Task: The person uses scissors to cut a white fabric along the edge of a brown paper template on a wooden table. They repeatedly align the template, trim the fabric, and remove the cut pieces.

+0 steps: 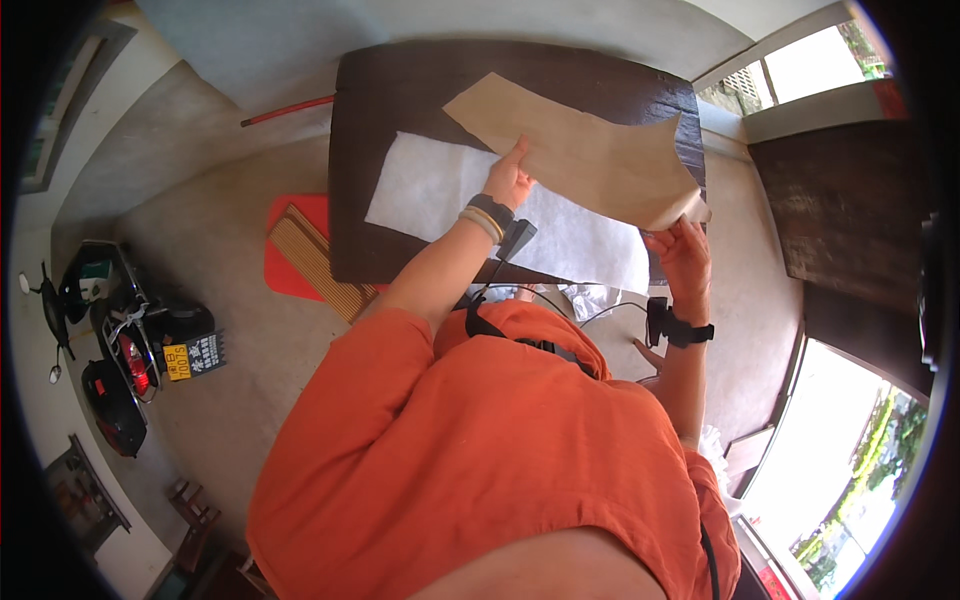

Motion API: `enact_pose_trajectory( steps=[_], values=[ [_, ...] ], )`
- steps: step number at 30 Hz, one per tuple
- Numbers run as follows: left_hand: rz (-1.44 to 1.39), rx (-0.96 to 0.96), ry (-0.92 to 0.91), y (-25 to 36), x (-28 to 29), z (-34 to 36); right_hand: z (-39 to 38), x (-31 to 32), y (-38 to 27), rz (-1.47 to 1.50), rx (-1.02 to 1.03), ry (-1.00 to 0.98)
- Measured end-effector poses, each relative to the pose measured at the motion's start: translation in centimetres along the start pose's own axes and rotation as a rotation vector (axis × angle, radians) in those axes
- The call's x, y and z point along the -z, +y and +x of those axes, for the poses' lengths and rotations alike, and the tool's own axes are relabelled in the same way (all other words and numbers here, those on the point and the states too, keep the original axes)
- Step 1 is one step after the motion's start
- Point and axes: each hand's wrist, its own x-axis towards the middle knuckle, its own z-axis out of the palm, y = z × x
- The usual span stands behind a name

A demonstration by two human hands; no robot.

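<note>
A large brown paper sheet (590,150) with uneven edges is held up at a slant over the dark table (390,85). My left hand (510,182) grips its near left edge, thumb on top and fingers underneath. At the near right corner, where the paper curls, my right hand (685,258) pinches it between thumb and fingers. Beneath the sheet, a white soft-looking cloth (425,185) lies flat on the table, partly covered by the paper and my left forearm. Both wrists wear dark bands with small devices.
Left of the table, a red stool or chair (285,225) carries a slatted bamboo mat (305,255). A red pole (288,111) leans by the table's far left. A motorbike (130,345) stands farther left. White crumpled plastic (590,300) shows below the near edge.
</note>
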Motion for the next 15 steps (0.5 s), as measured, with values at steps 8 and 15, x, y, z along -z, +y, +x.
enact_pose_trajectory(
  steps=[8, 15],
  values=[
    [0.227, -0.145, 0.286, 3.8, 6.5, -8.0, -5.8, 9.5, 7.0, -0.151, -0.267, 0.451],
    [0.265, 0.046, 0.477, 4.8, 14.1, -12.2, -5.0, 11.8, 11.1, -0.358, -0.378, 0.459]
  ],
)
